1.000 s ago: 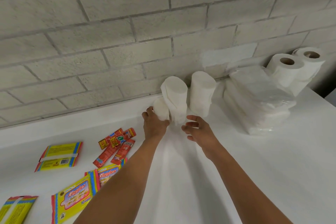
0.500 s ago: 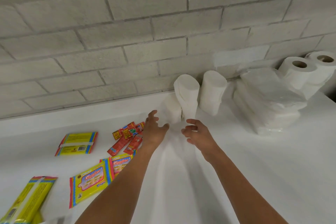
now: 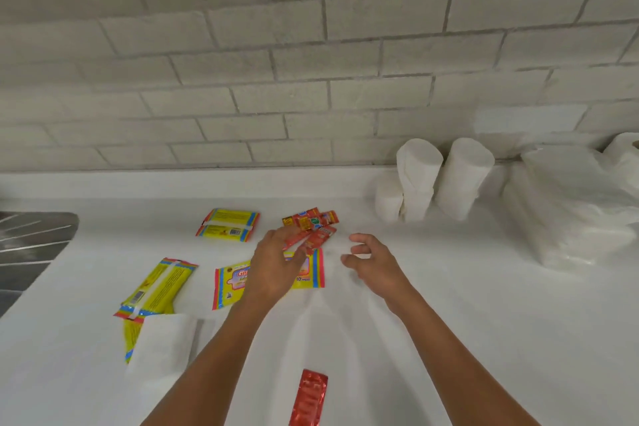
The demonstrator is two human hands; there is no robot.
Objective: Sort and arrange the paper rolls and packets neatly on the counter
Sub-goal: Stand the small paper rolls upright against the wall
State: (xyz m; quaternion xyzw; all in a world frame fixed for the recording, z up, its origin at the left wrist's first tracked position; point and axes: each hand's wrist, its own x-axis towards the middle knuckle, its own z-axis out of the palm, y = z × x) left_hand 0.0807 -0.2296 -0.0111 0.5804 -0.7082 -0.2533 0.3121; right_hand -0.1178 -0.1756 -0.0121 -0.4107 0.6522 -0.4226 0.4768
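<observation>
While paper rolls (image 3: 446,180) stand grouped, both hands, left hand (image 3: 275,266) and right hand (image 3: 371,261), hover released over unsorted packets (image 3: 311,228) on the table (image 3: 484,322).

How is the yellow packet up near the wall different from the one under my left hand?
The far yellow packet lies fully uncovered, plain back up with a white strip and barcode. The near yellow packet lies printed front up, partly hidden by the left hand. Both are flat on the counter, with striped edges.
</observation>
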